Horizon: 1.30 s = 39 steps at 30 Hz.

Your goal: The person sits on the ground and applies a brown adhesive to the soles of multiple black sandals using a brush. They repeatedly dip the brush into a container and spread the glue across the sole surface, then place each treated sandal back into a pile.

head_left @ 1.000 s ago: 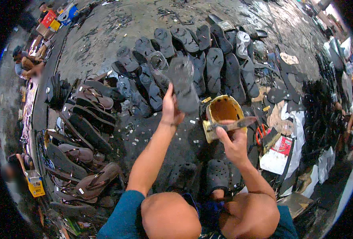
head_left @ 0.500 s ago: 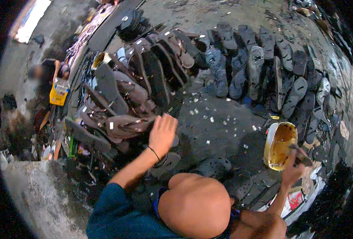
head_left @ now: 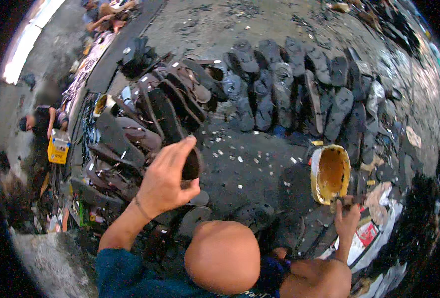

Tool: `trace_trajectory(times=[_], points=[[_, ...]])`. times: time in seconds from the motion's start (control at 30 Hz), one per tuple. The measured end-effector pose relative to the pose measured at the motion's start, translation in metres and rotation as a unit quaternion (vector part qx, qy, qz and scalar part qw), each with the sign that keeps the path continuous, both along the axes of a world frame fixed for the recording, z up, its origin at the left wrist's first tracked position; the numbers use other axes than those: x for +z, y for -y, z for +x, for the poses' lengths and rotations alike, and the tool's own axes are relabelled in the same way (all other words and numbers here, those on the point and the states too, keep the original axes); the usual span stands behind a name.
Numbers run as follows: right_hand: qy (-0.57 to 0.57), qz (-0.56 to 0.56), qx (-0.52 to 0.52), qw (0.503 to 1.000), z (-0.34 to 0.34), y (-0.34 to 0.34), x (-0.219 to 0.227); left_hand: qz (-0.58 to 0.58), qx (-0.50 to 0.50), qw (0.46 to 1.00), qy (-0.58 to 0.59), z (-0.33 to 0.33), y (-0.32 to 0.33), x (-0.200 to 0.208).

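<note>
We list: one left hand [head_left: 164, 178], closed on a dark sandal [head_left: 192, 166]; one right hand [head_left: 348, 218], gripping a blurred tool [head_left: 336, 201] beside a yellow-rimmed tub [head_left: 315, 174].

Footwear workshop, work laid out on the floor.
Evidence: rows of dark soles [head_left: 283, 89], upper centre; sandals [head_left: 139, 136] massed at left; amber-coated tub [head_left: 315, 176] at right; pale scraps [head_left: 239, 159], centre; stained floor [head_left: 195, 27], top.

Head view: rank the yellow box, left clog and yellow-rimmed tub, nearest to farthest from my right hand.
1. Yellow-rimmed tub, just beyond the right hand.
2. Left clog, to the hand's left.
3. Yellow box, at far left.
</note>
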State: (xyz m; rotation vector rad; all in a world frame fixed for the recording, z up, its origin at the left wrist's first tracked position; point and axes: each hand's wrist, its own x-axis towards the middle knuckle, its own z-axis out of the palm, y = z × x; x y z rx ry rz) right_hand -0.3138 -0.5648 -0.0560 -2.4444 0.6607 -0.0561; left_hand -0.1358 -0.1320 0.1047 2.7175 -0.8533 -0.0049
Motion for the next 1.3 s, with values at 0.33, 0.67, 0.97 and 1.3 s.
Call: trace_trajectory(times=[0.33,0.67,0.97,1.3], points=[[-0.052,0.005,0.019,0.998,0.0,-0.019,0.01,-0.052,-0.216,0.956,-0.192,-0.073,0.001,-0.198],[0.02,0.299,0.054,0.953,0.033,-0.056,0.033,-0.03,-0.063,0.987,-0.145,-0.028,0.072,-0.257],[0.299,0.219,0.083,0.925,0.133,-0.114,0.019,-0.613,0.205,0.497,-0.579,0.002,0.141,-0.203],[0.369,0.143,0.055,0.917,0.128,-0.094,0.042,-0.617,0.218,0.519,-0.55,-0.025,0.155,-0.196]])
